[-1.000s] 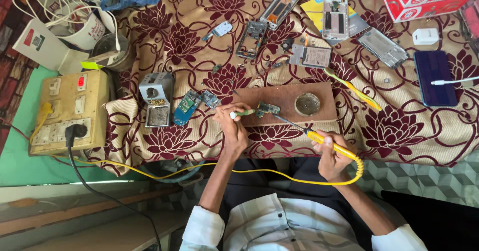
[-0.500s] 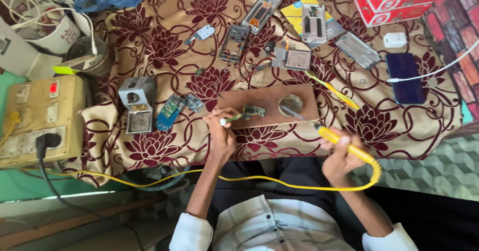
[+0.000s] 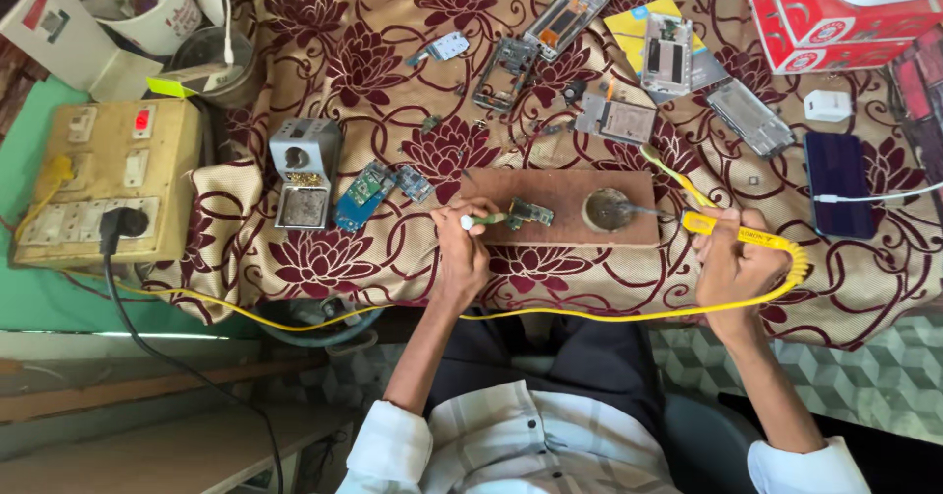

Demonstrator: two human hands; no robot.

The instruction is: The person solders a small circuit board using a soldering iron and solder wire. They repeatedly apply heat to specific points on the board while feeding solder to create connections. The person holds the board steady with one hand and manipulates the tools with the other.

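- Patterned cloth (image 3: 413, 248): maroon flowers on tan, draped over the whole work surface; every item below rests on it.
- Switchboard (image 3: 103, 185): at 9 o'clock of the work, a yellowed box with a black plug seated; the yellow cord (image 3: 589, 312) runs from here along the cloth's front edge.
- Red box (image 3: 835, 18): at 1 o'clock, well apart from the work.
- Wooden block (image 3: 560, 194): centre; it carries the small circuit board (image 3: 530, 212) and a round tin (image 3: 607, 209).
- Dark phone (image 3: 838, 185): at 3 o'clock, with a white cable plugged in.
- Phone frames and parts (image 3: 506, 72): scattered from 11 to 1 o'clock, clear of the block.
- Metal stand (image 3: 305, 175): at 9 o'clock of the block, with green boards (image 3: 365, 194) just beside it.
- Right hand (image 3: 732, 268): closed around the yellow soldering iron (image 3: 732, 231), its tip lying toward the tin.
- Left hand (image 3: 462, 248): fingers pinched on a slim green-handled tool (image 3: 481, 221) touching the board.
- Doing it well, as a judgement: pin the board flat with the tool, wet the tip in the tin, then make one brief contact.
- In the way, as a judgement: the cord loop at the right wrist may drag, and the cloth beneath scorches easily.
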